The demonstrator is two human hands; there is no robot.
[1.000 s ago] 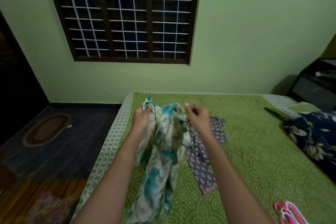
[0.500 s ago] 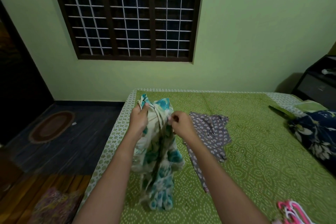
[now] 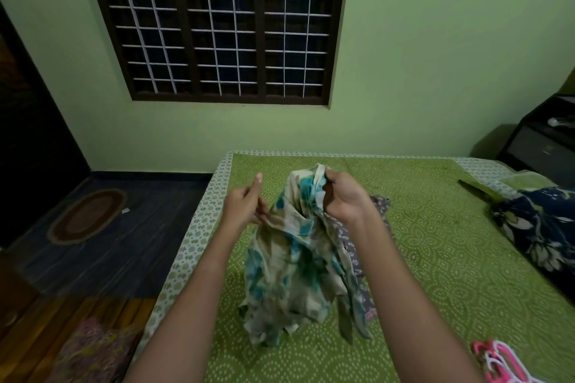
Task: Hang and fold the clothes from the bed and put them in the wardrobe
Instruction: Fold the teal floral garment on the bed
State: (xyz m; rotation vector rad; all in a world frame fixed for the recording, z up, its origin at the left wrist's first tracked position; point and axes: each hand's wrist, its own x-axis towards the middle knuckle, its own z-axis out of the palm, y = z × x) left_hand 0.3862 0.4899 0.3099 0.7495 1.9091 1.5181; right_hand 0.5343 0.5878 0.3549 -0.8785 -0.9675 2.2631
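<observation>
A cream garment with teal and olive flowers [image 3: 292, 261] hangs above the bed [image 3: 435, 258], its lower end bunched on the green cover. My right hand [image 3: 343, 199] grips its top edge, fingers curled round the cloth. My left hand [image 3: 245, 207] pinches a fold of the same garment lower on its left side, thumb raised. A grey printed garment [image 3: 353, 253] lies flat on the bed behind it, mostly hidden. Pink and white hangers [image 3: 501, 362] lie at the bed's near right corner.
A dark blue floral cloth [image 3: 541, 224] is heaped at the bed's right edge. A dark cabinet [image 3: 541, 140] stands in the far right corner. Left of the bed are dark floor, an oval mat [image 3: 88, 216] and a barred window [image 3: 217, 25] above.
My right hand has taken the garment's top edge and lifted it to the right. My left hand let go of the top and now pinches lower on the left side.
</observation>
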